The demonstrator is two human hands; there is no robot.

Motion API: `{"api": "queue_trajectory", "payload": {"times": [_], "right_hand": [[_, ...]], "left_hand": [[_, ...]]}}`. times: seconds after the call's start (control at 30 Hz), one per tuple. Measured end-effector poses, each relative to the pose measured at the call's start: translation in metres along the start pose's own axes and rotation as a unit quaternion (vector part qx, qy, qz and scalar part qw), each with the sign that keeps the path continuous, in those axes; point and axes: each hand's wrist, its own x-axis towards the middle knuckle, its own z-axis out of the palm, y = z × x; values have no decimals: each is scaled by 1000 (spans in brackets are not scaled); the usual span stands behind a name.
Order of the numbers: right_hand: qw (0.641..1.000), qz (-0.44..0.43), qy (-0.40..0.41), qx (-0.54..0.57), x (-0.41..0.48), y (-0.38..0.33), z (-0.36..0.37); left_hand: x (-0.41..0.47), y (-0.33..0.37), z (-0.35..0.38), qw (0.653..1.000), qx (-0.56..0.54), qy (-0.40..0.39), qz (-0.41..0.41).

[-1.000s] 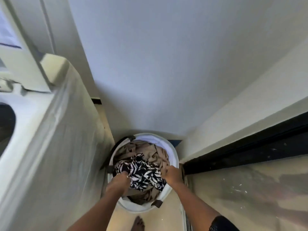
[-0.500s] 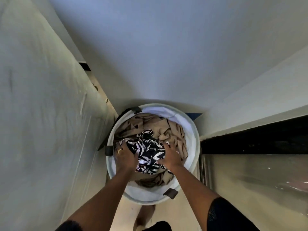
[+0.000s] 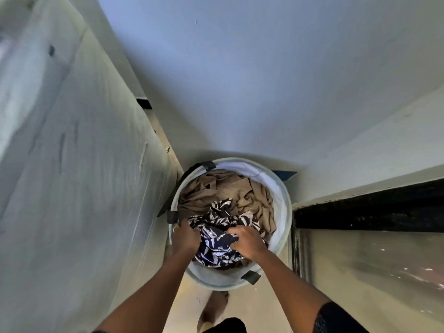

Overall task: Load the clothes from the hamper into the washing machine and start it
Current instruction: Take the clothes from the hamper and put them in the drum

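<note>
A round white hamper (image 3: 283,200) stands on the floor below me, wedged between the washing machine's plastic-covered side (image 3: 72,188) on the left and a wall. Inside lie tan clothes (image 3: 230,188) at the back and a black-and-white patterned garment (image 3: 216,227) at the front. My left hand (image 3: 186,237) grips the left part of the patterned garment. My right hand (image 3: 246,240) grips its right part, fingers curled into the cloth. The machine's opening is out of view.
A pale wall (image 3: 240,80) rises behind the hamper. On the right runs a black ledge (image 3: 372,210) above a glossy panel (image 3: 372,272). The floor strip (image 3: 189,306) in front of the hamper is narrow, with my foot (image 3: 213,308) on it.
The view has dropped closer to the hamper and the machine's top has left the frame. Both hands have closed in on the patterned garment and bunched it toward the hamper's front.
</note>
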Motion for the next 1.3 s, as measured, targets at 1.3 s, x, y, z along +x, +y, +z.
{"api": "queue_trajectory", "payload": {"times": [1.3], "right_hand": [[997,-31,-7,73,-274,-153,-359]], "left_hand": [[-253,162,-343,494,-800,-242,241]]}}
